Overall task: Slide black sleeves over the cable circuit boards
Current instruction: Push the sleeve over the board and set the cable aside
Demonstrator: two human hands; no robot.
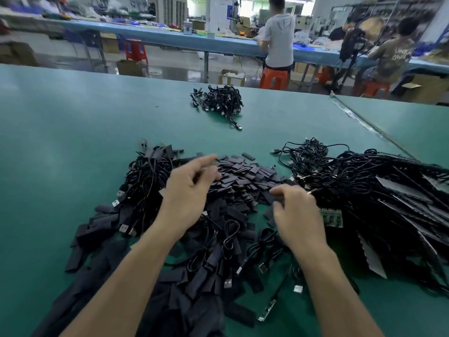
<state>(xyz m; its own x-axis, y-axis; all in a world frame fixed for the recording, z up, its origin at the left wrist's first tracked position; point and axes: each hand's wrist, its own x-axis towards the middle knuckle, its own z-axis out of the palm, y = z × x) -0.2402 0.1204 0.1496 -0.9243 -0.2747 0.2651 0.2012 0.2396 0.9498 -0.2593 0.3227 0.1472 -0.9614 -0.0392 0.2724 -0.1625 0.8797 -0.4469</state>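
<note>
A heap of loose flat black sleeves (243,176) lies on the green table (60,142), straight ahead of me. My left hand (187,190) hovers over the heap's left side with fingers loosely spread and nothing in it. My right hand (296,212) is curled at the heap's right edge. A green circuit board (331,217) sticks out from under its little-finger side, and the fingertips touch sleeves. To the right lies a big tangle of black cables with boards (376,195). Sleeved cables with USB plugs (145,176) are piled on the left.
A smaller bundle of black cables (220,100) sits further back on the table. More sleeves and cables, with a bare board (266,312), spread toward me between my forearms. A taped seam (364,122) crosses the table at right. People work at a blue bench (170,37) behind.
</note>
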